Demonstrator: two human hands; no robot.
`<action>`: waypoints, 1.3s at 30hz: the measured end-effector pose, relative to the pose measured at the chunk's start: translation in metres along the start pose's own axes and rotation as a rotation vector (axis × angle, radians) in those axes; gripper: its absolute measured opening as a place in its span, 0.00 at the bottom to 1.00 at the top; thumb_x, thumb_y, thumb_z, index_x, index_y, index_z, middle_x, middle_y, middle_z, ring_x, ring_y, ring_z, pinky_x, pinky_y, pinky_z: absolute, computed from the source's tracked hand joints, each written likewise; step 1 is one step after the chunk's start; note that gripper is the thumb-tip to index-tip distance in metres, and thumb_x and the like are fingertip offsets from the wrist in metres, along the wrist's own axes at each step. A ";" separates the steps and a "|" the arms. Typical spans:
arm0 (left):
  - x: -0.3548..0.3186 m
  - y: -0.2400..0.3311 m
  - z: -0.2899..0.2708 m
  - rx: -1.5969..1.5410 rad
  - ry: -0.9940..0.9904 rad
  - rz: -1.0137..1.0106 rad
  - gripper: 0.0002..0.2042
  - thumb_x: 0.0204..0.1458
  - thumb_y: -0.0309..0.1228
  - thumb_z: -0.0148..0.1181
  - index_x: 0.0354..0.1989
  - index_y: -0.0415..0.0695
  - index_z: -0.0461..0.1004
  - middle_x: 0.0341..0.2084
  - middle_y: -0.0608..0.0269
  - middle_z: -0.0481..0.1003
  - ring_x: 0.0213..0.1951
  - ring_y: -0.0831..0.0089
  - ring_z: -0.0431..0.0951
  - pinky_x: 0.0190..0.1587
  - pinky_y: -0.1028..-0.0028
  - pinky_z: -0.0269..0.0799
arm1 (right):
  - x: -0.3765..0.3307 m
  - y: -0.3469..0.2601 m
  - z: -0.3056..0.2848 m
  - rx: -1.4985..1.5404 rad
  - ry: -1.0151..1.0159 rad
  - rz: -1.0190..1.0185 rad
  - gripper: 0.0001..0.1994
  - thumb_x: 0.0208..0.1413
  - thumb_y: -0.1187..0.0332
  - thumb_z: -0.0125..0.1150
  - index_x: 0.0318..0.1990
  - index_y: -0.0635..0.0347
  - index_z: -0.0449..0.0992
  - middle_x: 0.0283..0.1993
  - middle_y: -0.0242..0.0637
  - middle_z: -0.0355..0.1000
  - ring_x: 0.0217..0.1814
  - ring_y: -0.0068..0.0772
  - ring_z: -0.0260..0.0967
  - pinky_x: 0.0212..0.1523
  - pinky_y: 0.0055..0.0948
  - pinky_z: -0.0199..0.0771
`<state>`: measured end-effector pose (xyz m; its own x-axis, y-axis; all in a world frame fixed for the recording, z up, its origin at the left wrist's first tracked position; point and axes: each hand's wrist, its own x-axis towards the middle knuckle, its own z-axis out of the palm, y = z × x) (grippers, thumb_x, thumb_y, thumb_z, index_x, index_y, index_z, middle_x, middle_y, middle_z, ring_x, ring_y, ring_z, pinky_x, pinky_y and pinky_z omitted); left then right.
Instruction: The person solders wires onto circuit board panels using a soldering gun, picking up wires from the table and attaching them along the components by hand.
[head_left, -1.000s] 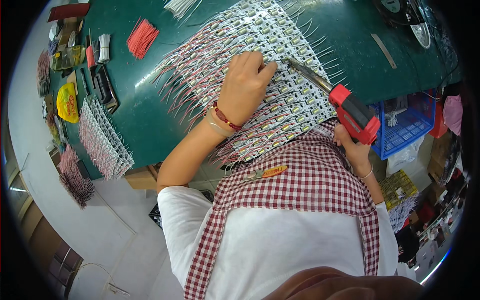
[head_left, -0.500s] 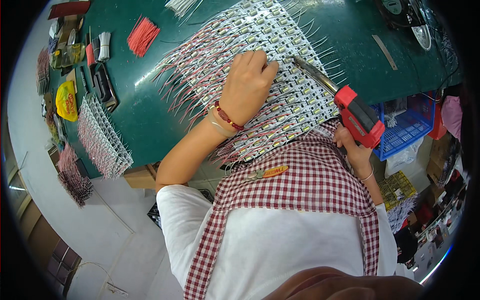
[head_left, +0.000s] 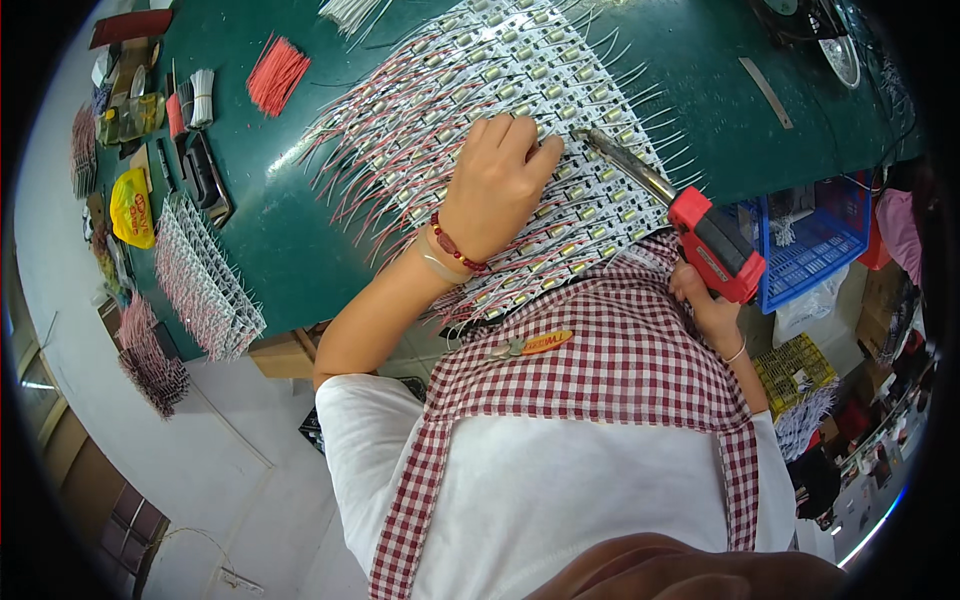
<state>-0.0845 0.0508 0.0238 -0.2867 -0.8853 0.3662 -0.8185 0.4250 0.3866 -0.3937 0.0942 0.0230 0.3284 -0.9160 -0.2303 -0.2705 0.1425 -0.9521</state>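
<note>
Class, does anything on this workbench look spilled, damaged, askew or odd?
Nothing looks plainly spilled or damaged. Slightly askew: the wired board panel lies slanted on the green bench, its near edge seeming to overhang toward the checked apron.

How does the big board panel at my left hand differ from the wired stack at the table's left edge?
The board panel looks larger; the wired stack is narrower. The left hand is over the panel, while no hand touches the stack. The panel has the red-and-black tool above it; the stack doesn't. Both show whitish boards and reddish wires.
</note>
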 end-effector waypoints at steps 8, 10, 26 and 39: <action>0.001 0.000 0.003 0.000 -0.024 -0.006 0.13 0.38 0.18 0.55 0.35 0.43 0.76 0.22 0.64 0.62 0.27 0.67 0.65 0.32 0.69 0.60 | 0.001 -0.002 0.000 -0.132 -0.057 0.029 0.12 0.53 0.70 0.64 0.43 0.63 0.75 0.37 0.36 0.74 0.37 0.26 0.71 0.39 0.28 0.71; 0.001 0.002 0.004 0.006 -0.018 -0.006 0.13 0.38 0.18 0.55 0.35 0.42 0.76 0.22 0.64 0.62 0.27 0.67 0.65 0.32 0.69 0.60 | 0.002 0.002 -0.004 -0.158 -0.084 0.034 0.11 0.53 0.69 0.64 0.42 0.64 0.75 0.36 0.36 0.74 0.37 0.27 0.71 0.38 0.28 0.71; 0.005 0.006 0.001 0.018 -0.026 -0.019 0.08 0.38 0.19 0.57 0.29 0.41 0.74 0.22 0.62 0.62 0.27 0.66 0.66 0.32 0.68 0.61 | 0.005 -0.004 0.003 -0.185 -0.072 -0.025 0.09 0.49 0.72 0.66 0.38 0.64 0.77 0.30 0.37 0.74 0.29 0.29 0.72 0.31 0.27 0.71; 0.011 0.009 -0.003 0.080 -0.070 -0.026 0.06 0.37 0.21 0.58 0.26 0.43 0.74 0.22 0.63 0.64 0.27 0.66 0.67 0.33 0.68 0.61 | -0.002 -0.001 -0.002 0.079 -0.034 0.040 0.08 0.54 0.71 0.63 0.39 0.65 0.75 0.30 0.31 0.72 0.30 0.21 0.68 0.32 0.25 0.69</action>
<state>-0.0934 0.0453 0.0336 -0.2971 -0.9079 0.2956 -0.8623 0.3881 0.3254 -0.3958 0.0950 0.0244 0.3500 -0.8959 -0.2736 -0.2118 0.2088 -0.9548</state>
